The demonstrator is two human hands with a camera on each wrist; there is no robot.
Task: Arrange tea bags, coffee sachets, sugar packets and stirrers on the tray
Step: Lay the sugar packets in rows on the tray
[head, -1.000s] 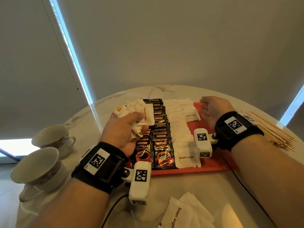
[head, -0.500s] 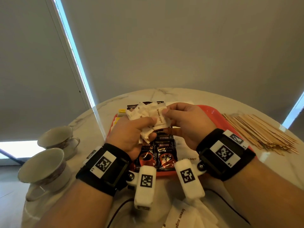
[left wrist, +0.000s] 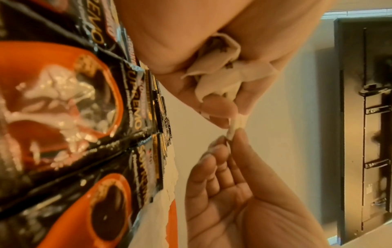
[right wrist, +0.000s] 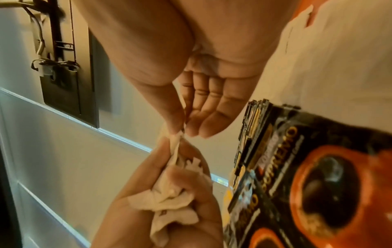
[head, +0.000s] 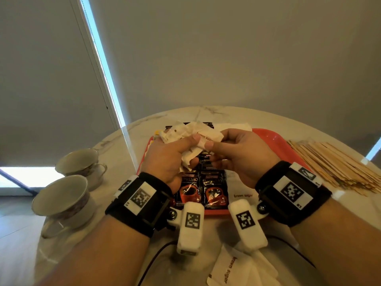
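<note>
1. A crumpled bunch of white sugar packets [head: 185, 139] is bunched in the left hand [head: 167, 162], fingers curled tight round it, held up above the red tray [head: 274, 141].
2. The right hand [head: 237, 153] comes in from the other side; thumb and forefinger pinch the edge of one "brown sugar" packet [head: 208, 137] at the top of the bunch, the other fingers loosely curled.
3. The two grips are almost touching, thumb tip to thumb tip.
4. Directly below the grips: two rows of black-and-orange coffee sachets [head: 202, 188] overlapping on the tray, and just right of them a row of white sugar packets [head: 243, 195].
5. Nearer than the grips, off the tray, loose sugar packets [head: 233, 269] lie on the marble desk [head: 206, 114].
6. Well to the right of the right grip, a heap of wooden stirrers [head: 334, 162] lies on the desk.
7. Left of the left grip stand two cups [head: 68, 195].
</note>
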